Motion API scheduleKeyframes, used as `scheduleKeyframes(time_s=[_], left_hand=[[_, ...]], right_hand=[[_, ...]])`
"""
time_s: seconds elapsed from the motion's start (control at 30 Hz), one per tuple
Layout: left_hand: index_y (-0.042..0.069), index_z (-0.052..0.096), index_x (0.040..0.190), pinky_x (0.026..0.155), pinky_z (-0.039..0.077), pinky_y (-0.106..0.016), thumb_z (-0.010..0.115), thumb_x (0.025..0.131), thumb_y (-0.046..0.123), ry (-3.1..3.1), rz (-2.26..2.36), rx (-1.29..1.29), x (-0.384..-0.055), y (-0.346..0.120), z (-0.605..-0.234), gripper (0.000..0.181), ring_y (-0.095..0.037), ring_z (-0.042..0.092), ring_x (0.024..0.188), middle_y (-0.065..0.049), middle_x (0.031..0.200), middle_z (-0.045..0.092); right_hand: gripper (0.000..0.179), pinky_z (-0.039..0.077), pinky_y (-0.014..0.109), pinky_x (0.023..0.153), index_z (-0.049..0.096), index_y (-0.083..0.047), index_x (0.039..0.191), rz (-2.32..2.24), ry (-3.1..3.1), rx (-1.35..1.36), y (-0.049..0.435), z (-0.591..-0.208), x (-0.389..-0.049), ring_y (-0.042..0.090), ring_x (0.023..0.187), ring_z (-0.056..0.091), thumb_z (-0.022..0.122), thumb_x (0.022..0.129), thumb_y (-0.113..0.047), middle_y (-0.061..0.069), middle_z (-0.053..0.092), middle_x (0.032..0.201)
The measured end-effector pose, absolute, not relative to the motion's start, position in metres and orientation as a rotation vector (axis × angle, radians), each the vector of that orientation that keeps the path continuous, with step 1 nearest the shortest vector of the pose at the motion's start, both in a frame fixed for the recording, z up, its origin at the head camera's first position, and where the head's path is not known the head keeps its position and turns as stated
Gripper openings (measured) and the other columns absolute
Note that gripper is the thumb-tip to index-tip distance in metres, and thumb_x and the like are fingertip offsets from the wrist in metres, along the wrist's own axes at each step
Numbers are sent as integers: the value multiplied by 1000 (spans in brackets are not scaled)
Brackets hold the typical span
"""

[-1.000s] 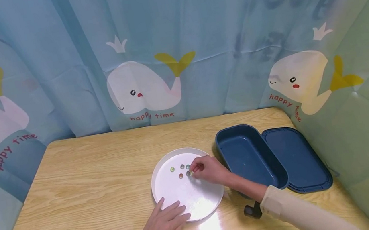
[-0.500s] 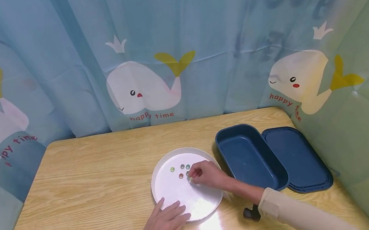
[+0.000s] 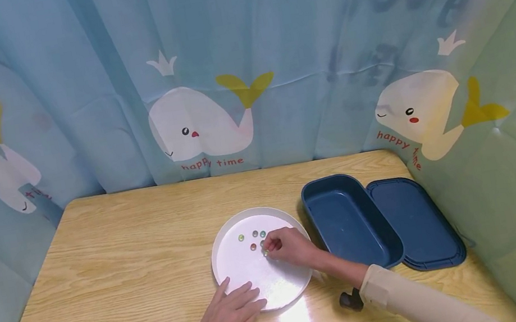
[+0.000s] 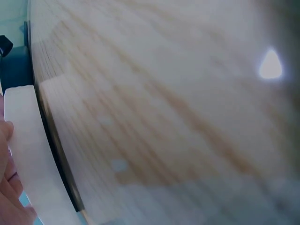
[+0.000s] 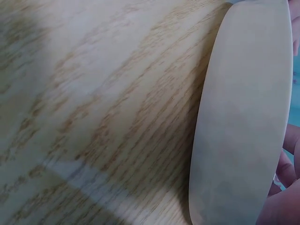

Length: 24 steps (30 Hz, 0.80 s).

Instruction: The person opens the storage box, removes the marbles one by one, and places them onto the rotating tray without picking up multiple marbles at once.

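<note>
A round white plate (image 3: 237, 284) with a raised rim lies on the wooden table. Several small glass marbles sit in its far half, among them a yellow-green one (image 3: 241, 238), a grey one (image 3: 255, 234), a teal one (image 3: 263, 234) and a reddish-brown one (image 3: 253, 247). Reaching over the plate, my right hand (image 3: 290, 247) pinches another yellow-green marble (image 3: 265, 252) with thumb and forefinger, beside a dark marble partly hidden by the fingers. With its fingers spread, my left hand (image 3: 228, 317) rests on the plate's near-left rim. The plate's side wall (image 5: 243, 112) fills much of the right wrist view.
To the right of the plate stands a deep blue box (image 3: 345, 220), and its flat blue lid (image 3: 417, 225) lies beyond it. A black wrist camera mount (image 3: 351, 300) juts below the right forearm. A blue curtain (image 3: 196, 34) with whales hangs behind the wooden table (image 3: 139, 249).
My right hand has shifted slightly toward me, carrying the yellow-green marble to just in front of the dark one. The left hand and the plate have stayed put.
</note>
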<state>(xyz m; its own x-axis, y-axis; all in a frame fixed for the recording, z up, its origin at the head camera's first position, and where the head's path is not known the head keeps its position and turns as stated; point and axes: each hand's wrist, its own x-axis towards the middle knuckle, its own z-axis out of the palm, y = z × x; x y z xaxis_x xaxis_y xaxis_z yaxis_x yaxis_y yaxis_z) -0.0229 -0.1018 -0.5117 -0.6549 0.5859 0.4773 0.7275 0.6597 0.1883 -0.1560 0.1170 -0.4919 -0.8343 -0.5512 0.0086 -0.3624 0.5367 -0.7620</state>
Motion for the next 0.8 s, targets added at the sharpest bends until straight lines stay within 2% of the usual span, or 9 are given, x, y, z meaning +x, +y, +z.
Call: scheduleKeyframes(time_s=[0.2, 0.57, 0.8], left_hand=[[22, 75, 110, 105, 35, -54, 61, 95, 26, -2493, -529, -1040, -23, -102, -512, 21, -19, 62, 117, 1, 120, 70], [21, 74, 110, 104, 36, -54, 48, 105, 29, -2461, -537, -1046, -23, -102, -514, 28, -19, 63, 116, 1, 119, 70], [21, 74, 112, 106, 33, -53, 56, 99, 27, -2476, -531, -1050, -23, -102, -516, 23, -19, 62, 118, 1, 120, 70]], right_hand=[[15, 50, 19, 66, 72, -7, 83, -1201, 2531, -766, 117, -492, -156, 2, 69, 56, 71, 78, 7, -5, 64, 73], [16, 50, 19, 66, 72, -6, 85, -1180, 2555, -776, 117, -493, -155, 4, 70, 56, 72, 78, 8, -6, 62, 74], [17, 50, 21, 68, 72, -6, 88, -1162, 2571, -753, 117, -492, -155, 5, 72, 56, 73, 78, 7, -8, 62, 76]])
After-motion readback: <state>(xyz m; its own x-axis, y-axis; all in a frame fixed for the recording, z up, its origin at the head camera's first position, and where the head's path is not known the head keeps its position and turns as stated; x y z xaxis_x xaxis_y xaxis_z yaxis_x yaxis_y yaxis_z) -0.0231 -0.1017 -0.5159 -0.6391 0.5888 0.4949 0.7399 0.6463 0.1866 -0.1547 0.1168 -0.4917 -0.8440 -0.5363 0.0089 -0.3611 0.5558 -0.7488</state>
